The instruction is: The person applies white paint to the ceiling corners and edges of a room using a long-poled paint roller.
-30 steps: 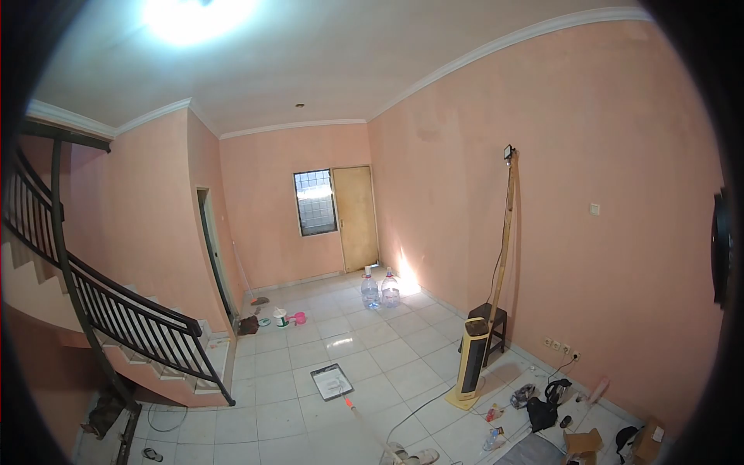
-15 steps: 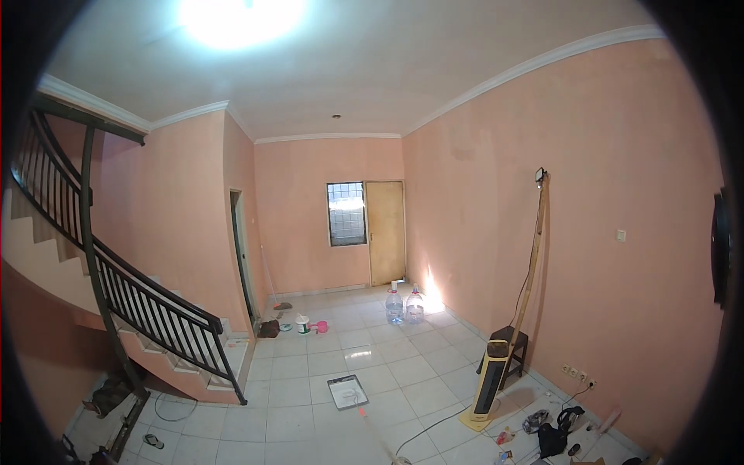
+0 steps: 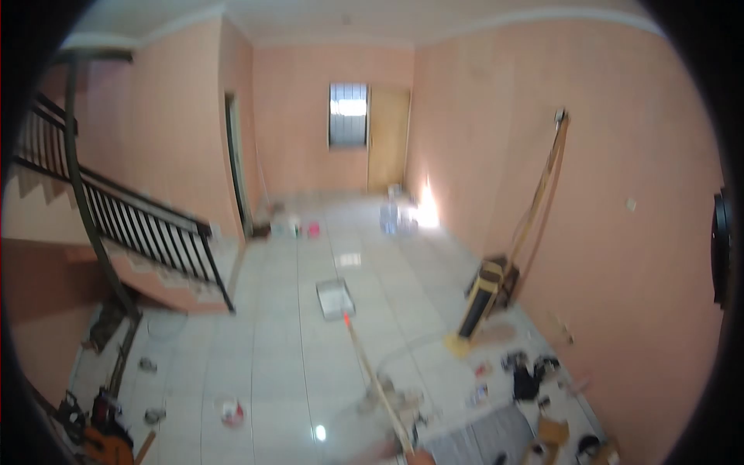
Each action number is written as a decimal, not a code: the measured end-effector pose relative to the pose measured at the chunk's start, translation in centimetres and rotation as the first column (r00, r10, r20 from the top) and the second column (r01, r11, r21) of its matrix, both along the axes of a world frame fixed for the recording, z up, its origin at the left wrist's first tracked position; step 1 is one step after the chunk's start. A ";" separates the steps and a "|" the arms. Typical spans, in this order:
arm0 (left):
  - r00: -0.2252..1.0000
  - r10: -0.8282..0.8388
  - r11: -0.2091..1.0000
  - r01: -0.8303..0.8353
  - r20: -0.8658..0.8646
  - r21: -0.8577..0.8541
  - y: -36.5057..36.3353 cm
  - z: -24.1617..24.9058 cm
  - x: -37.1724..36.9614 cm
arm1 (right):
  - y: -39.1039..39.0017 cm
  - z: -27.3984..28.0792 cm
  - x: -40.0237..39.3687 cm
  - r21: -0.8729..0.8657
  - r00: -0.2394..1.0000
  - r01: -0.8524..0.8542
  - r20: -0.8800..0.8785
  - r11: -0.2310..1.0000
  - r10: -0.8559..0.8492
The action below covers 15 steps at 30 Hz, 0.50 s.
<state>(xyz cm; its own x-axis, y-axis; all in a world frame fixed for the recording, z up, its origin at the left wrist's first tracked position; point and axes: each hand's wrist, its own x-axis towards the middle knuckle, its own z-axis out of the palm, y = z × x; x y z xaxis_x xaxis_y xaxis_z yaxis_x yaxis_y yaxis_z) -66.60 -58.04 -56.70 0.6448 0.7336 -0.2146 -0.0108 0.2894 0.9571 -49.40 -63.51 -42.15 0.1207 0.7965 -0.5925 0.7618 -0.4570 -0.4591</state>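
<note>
At the bottom edge, right of centre, a small part of my right hand (image 3: 421, 459) shows, closed round the near end of a long pale pole (image 3: 377, 387). The pole slants away over the tiles to an orange-red fitting, like the handle of a paint roller, at the edge of a shallow tray (image 3: 318, 297). White fills the tray's inside; the roller head cannot be made out. My left hand is not clearly seen; a brownish smear left of the right hand is too blurred to name.
A yellow-and-black tower unit (image 3: 478, 306) stands by a lamp on a pole (image 3: 546, 167) at the right wall. Large water bottles (image 3: 389, 219) sit near the back door (image 3: 387, 139). Left are railed stairs (image 3: 147, 232) and a guitar (image 3: 107, 446). A grey mat (image 3: 484, 438) and clutter lie front right.
My view has tipped down, so the room sits higher and more near floor shows. The pole now shows more of its length, and my right hand has come into view on it.
</note>
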 end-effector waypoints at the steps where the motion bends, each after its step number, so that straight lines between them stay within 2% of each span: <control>1: 0.795 -0.108 0.824 0.407 -0.597 0.393 0.9 0.8 0.8 | -0.1 -4.3 0.9 0.023 0.998 -0.046 -0.043 0.999 0.047; 2: 0.953 -0.106 0.994 0.092 -0.285 -0.063 0.5 3.8 1.9 | -1.1 -1.8 0.0 0.053 0.994 0.076 -0.084 0.996 -0.071; 3: 0.975 0.221 0.813 -0.206 -0.040 -0.545 0.0 7.1 3.0 | -1.4 -1.0 -0.1 -0.014 0.996 0.051 -0.076 0.999 -0.052; 4: 0.943 0.311 0.703 -0.311 -0.116 -0.640 -0.2 9.2 3.5 | -2.3 1.5 -0.9 -0.026 0.985 0.119 -0.121 0.993 -0.121; 5: 0.929 0.323 0.615 -0.351 -0.181 -0.706 0.0 8.2 4.1 | -3.2 2.2 -1.2 -0.042 0.957 0.214 -0.189 0.976 -0.218; 7: 0.941 0.324 0.585 -0.282 -0.100 -0.760 -0.1 8.3 4.8 | -4.3 3.5 -1.0 -0.058 0.933 0.290 -0.203 0.955 -0.296; 9: 0.931 0.339 0.529 -0.311 -0.139 -0.790 -0.4 9.4 5.7 | -5.9 5.3 -0.5 -0.043 0.942 0.279 -0.181 0.959 -0.282; 10: 0.949 0.295 0.560 -0.268 -0.114 -0.784 -0.7 9.4 5.9 | -6.2 5.9 -0.2 -0.026 0.946 0.273 -0.173 0.962 -0.273; 13: 0.961 0.263 0.603 -0.237 -0.091 -0.761 -1.3 10.4 5.7 | -10.2 2.0 2.9 0.125 0.989 0.119 -0.097 0.985 -0.107; 15: 0.970 0.216 0.598 -0.220 -0.109 -0.771 -0.6 10.8 5.1 | -11.8 1.3 3.3 0.060 0.988 0.136 -0.078 0.989 -0.131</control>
<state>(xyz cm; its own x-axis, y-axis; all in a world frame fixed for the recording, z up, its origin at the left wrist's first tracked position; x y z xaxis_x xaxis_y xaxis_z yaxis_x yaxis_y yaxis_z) -61.53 -58.60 -45.85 0.4864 0.4123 -0.7704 -0.1708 0.9095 0.3790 -46.11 -75.29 -40.82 0.1864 0.8135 -0.5509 0.6593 -0.5193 -0.5438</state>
